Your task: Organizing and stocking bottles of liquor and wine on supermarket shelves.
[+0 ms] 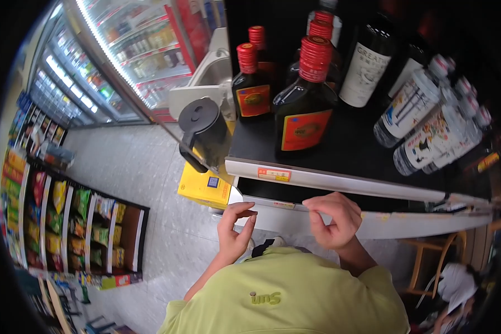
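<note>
My left hand [236, 229] is raised in front of my body, thumb and forefinger curved and apart, with nothing between them. To its right my right hand [335, 220] is held up with bent fingers; a gap shows inside the curl and I see nothing in it. Both hands are nearest the front edge of a black shelf [250, 144], whose white price rail [342, 185] carries a printed tag [274, 174]. On that shelf stand dark flask-shaped liquor bottles [304, 100] with red caps and orange labels. Behind is a dark wine bottle [365, 69] with a white label.
Clear bottles with printed labels [434, 133] stand at the shelf's right. A dark lidded jug [204, 129] and a yellow carton [202, 185] are left of the shelf. Further left are a snack rack [77, 225] and glass-door coolers [146, 54]. A wooden chair [419, 267] and another person [455, 288] are at lower right.
</note>
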`<action>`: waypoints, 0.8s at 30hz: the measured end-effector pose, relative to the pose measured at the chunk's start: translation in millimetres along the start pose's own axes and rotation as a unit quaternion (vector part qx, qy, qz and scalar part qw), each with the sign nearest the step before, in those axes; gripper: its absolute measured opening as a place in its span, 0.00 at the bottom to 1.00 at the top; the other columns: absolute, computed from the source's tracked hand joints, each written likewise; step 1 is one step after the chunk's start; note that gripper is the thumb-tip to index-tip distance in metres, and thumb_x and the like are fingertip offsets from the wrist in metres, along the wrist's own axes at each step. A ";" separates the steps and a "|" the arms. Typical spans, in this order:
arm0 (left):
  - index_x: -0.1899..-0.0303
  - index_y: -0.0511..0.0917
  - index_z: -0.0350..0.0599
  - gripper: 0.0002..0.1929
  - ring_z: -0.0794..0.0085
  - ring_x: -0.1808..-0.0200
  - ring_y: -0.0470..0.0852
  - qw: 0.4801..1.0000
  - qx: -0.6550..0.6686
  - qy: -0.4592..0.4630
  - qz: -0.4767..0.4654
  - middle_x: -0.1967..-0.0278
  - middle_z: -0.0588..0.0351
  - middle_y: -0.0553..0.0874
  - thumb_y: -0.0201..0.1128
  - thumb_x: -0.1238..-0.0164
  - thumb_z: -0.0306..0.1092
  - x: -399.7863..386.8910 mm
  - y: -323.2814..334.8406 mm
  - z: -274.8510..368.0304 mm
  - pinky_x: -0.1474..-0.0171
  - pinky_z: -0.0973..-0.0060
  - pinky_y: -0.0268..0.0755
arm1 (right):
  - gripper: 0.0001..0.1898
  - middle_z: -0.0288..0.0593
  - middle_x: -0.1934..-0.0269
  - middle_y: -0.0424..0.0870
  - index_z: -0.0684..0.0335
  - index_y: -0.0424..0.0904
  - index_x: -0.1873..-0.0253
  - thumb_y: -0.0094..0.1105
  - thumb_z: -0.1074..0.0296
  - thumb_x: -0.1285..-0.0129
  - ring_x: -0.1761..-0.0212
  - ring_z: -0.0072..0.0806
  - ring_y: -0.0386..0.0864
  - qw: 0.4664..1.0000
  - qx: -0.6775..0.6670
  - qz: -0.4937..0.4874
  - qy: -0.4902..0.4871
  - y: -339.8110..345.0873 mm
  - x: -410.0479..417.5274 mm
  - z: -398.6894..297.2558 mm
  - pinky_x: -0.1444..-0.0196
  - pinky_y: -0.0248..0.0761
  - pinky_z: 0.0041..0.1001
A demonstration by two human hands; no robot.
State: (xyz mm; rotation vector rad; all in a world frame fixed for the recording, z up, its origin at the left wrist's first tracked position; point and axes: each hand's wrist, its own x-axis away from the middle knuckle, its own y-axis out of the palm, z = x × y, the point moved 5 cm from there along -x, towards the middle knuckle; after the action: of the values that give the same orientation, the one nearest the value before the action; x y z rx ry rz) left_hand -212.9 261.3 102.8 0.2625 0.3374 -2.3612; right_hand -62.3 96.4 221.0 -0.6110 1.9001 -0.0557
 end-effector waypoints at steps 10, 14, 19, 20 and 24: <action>0.48 0.78 0.37 0.22 0.51 0.51 0.82 0.892 -0.155 0.425 -0.010 0.46 0.40 0.82 0.66 0.48 0.16 -47.0 -52.0 35.0 0.48 0.63 0.76 | 0.12 0.47 0.63 0.88 0.66 0.81 0.58 0.72 0.81 0.48 0.69 0.37 0.86 0.975 0.187 0.102 0.055 31.3 5.5 -34.9 0.68 0.77 0.28; 0.46 0.77 0.37 0.23 0.52 0.47 0.81 0.898 -0.105 0.427 -0.013 0.45 0.38 0.80 0.66 0.46 0.17 -61.8 -60.8 32.6 0.45 0.64 0.74 | 0.15 0.48 0.54 0.87 0.66 0.81 0.52 0.71 0.78 0.45 0.58 0.38 0.85 0.929 0.331 0.143 0.081 15.9 4.5 -43.7 0.56 0.77 0.31; 0.43 0.74 0.38 0.24 0.52 0.42 0.79 0.900 -0.064 0.425 -0.071 0.41 0.39 0.78 0.64 0.43 0.17 -71.8 -59.7 33.8 0.38 0.62 0.71 | 0.18 0.47 0.45 0.83 0.68 0.76 0.44 0.69 0.72 0.36 0.48 0.30 0.81 0.861 0.358 0.305 0.192 -67.5 -1.3 -26.6 0.48 0.74 0.30; 0.43 0.74 0.37 0.23 0.52 0.42 0.79 0.898 -0.049 0.430 -0.080 0.42 0.39 0.79 0.64 0.43 0.17 -71.3 -59.4 34.1 0.38 0.62 0.71 | 0.21 0.47 0.44 0.82 0.69 0.75 0.42 0.70 0.69 0.35 0.47 0.31 0.81 0.861 0.338 0.324 0.196 -91.1 -4.8 -19.6 0.47 0.74 0.30; 0.44 0.74 0.36 0.22 0.52 0.43 0.80 0.901 -0.025 0.425 -0.087 0.42 0.38 0.79 0.64 0.41 0.17 -64.6 -59.7 30.0 0.38 0.63 0.71 | 0.35 0.49 0.43 0.81 0.72 0.71 0.37 0.75 0.54 0.40 0.46 0.32 0.81 0.836 0.373 0.351 0.197 -169.9 -25.1 10.7 0.44 0.74 0.31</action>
State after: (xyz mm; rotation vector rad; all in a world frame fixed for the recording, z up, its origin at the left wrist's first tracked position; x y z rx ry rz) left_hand -210.7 335.1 159.3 1.2939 0.8519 -2.2748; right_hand 19.7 -37.3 291.7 0.6893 2.1695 -0.4519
